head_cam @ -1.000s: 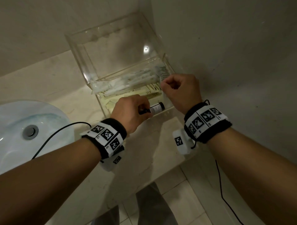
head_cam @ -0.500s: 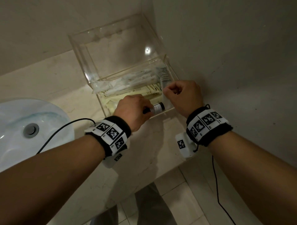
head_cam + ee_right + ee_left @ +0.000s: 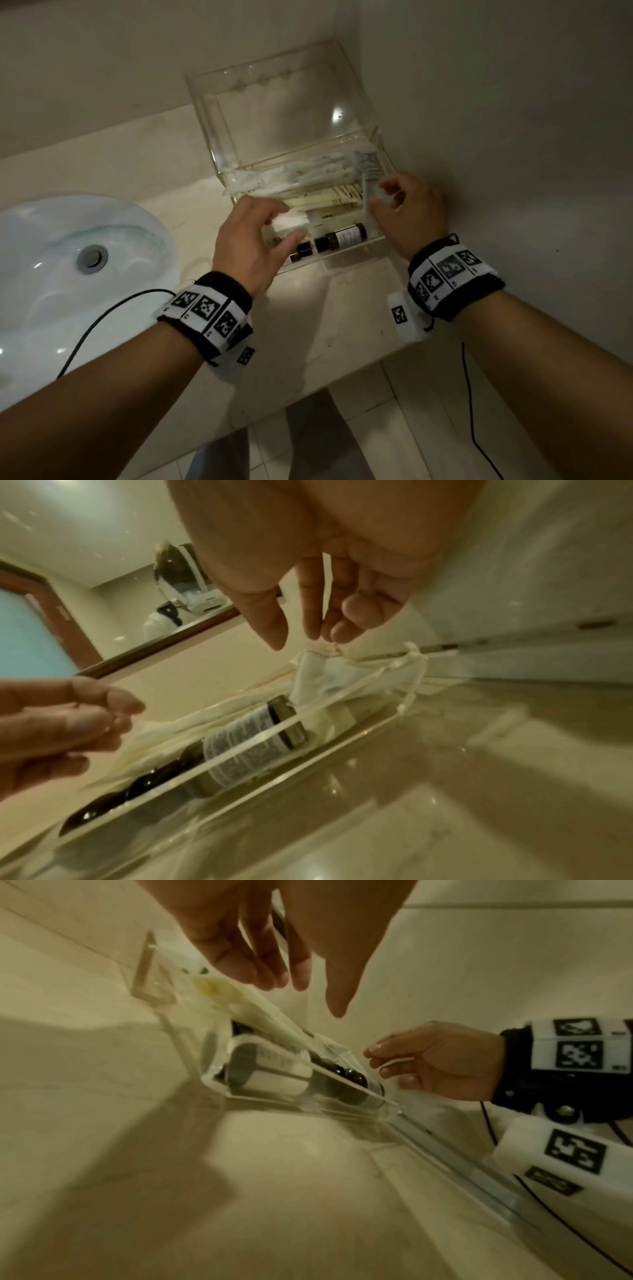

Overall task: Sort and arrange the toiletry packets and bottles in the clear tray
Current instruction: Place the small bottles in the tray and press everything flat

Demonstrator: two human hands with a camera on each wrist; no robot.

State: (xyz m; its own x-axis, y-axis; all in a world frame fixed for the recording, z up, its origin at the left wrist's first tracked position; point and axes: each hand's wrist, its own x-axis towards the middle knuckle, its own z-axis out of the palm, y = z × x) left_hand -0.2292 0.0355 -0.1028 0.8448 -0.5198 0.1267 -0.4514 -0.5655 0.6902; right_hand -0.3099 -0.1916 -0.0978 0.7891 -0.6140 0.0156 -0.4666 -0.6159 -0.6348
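The clear tray (image 3: 356,254) sits on the counter in the corner with its lid (image 3: 274,109) raised. Two dark bottles lie end to end along its front wall, one on the right with a white label (image 3: 344,236) (image 3: 246,745) and one on the left (image 3: 301,250) (image 3: 270,1072). Behind them lie yellow sachets (image 3: 329,198) and long white packets (image 3: 291,174). My left hand (image 3: 287,222) (image 3: 308,993) hovers over the left bottle, fingers spread, holding nothing. My right hand (image 3: 378,195) (image 3: 387,1064) pinches a clear packet (image 3: 369,168) that stands against the tray's right wall.
A white sink basin (image 3: 68,260) with a drain (image 3: 91,257) is set into the counter (image 3: 342,325) on the left. Walls close in behind and to the right of the tray. A black cable (image 3: 102,318) crosses the basin's rim. The counter's edge drops to a tiled floor.
My left hand has let go of the labelled bottle and spread its fingers; the bottle now lies in the tray's front row. The right hand's fingers have loosened on the clear packet.
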